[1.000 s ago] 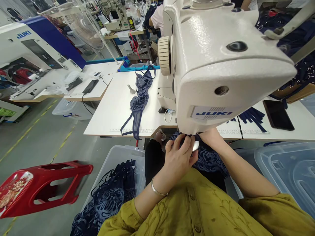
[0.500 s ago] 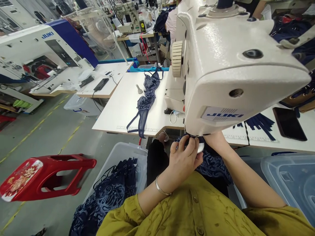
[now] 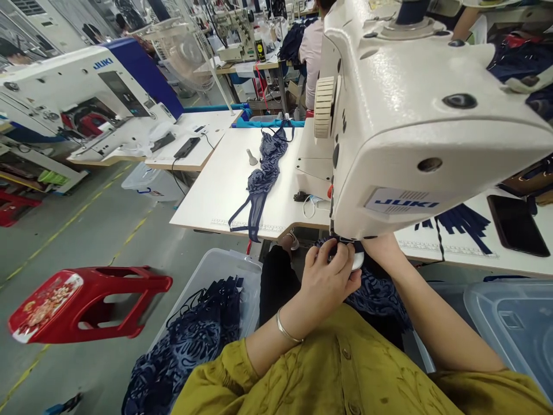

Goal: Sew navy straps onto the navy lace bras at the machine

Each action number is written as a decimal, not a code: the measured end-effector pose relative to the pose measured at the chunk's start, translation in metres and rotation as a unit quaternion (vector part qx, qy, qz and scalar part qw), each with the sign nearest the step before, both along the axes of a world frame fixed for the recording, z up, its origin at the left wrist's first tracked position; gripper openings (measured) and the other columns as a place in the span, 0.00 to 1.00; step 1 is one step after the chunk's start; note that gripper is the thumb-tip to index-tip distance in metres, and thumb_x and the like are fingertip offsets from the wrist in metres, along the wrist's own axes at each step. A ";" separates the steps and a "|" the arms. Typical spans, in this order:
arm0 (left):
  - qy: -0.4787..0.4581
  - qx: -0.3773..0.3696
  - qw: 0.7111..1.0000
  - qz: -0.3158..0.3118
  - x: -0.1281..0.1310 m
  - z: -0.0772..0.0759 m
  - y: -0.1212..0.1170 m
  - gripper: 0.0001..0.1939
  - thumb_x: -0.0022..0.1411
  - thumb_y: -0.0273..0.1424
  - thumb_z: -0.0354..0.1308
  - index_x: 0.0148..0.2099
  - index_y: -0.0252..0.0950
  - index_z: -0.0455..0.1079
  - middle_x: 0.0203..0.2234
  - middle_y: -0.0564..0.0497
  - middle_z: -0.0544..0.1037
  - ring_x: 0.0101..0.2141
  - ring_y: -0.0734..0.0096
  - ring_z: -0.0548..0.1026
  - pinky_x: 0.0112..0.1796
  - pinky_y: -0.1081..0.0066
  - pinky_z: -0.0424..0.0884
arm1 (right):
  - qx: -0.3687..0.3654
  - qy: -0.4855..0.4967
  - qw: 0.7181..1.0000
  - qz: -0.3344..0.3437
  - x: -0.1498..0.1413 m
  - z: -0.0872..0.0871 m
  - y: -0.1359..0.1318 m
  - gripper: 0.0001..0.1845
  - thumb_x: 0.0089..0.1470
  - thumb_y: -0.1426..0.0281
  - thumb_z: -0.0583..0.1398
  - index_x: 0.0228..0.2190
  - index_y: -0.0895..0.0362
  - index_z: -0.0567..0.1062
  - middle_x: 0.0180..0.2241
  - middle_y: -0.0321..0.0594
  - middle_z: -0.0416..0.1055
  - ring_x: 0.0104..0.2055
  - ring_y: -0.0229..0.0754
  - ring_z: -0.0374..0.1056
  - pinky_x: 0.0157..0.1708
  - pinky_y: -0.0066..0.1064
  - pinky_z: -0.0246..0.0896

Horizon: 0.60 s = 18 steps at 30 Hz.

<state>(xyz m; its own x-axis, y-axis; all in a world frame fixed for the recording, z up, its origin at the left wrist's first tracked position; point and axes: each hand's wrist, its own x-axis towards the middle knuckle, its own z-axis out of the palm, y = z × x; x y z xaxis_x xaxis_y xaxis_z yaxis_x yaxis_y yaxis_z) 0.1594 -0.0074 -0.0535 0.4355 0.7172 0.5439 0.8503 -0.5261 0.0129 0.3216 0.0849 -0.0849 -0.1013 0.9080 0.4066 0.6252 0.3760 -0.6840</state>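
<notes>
My left hand (image 3: 332, 266), fingers half-curled, rests at the navy patterned garment (image 3: 377, 295) under the sewing machine (image 3: 436, 138), though I cannot tell its hold or my mostly hidden right hand's (image 3: 383, 249), so I should keep the fabric flat, fingertips well back.

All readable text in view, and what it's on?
"JUKI" on the near sewing machine's front plate.
"JUKI" on the blue-and-white machine at picture left.
Too small to read: numbers on the ruler strips along the table edge; label on the dark bottle.
</notes>
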 end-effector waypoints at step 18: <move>-0.232 -0.124 0.964 -0.039 -0.020 -0.084 -0.002 0.40 0.62 0.39 0.60 0.67 0.33 0.44 0.59 0.34 0.61 0.63 0.52 0.56 0.59 0.51 0.60 | -0.089 0.232 0.966 -0.076 -0.005 0.029 -0.057 0.10 0.57 0.59 0.56 0.29 0.52 0.65 0.23 0.35 0.64 0.29 0.42 0.64 0.31 0.33 0.62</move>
<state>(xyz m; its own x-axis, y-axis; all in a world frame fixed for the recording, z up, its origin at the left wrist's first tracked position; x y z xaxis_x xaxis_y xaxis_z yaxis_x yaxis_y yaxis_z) 0.1398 -0.0092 -0.1373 0.2458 0.8249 0.5091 0.6806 -0.5208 0.5153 0.3171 0.0280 -0.0561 0.1935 0.9577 0.2128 0.2751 0.1553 -0.9488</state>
